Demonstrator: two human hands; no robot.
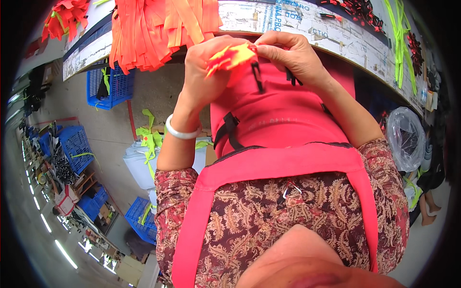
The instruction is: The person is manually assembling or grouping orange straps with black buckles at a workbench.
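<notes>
My left hand [204, 65] is closed round a bundle of bright orange fabric strips [233, 57], whose cut ends fan out over the fingers. My right hand [300, 60] meets it at the bundle's right end, thumb and forefinger pinched together there. What lies between those fingertips is too small to make out. A short black strap [258, 78] dangles just below the meeting point, slightly blurred. Another black piece [292, 77] pokes out under the right palm; its upper part is hidden by the fingers. Both hands are above my red apron [283, 110], at the table's near edge.
Long orange strips [153, 33] hang over the edge of the worktable [269, 18], left of my hands. Small black-and-red pieces [357, 17] and yellow-green strips [399, 48] lie to the right. Blue crates [120, 86] stand on the floor at left; a clear plastic bag [406, 139] is at right.
</notes>
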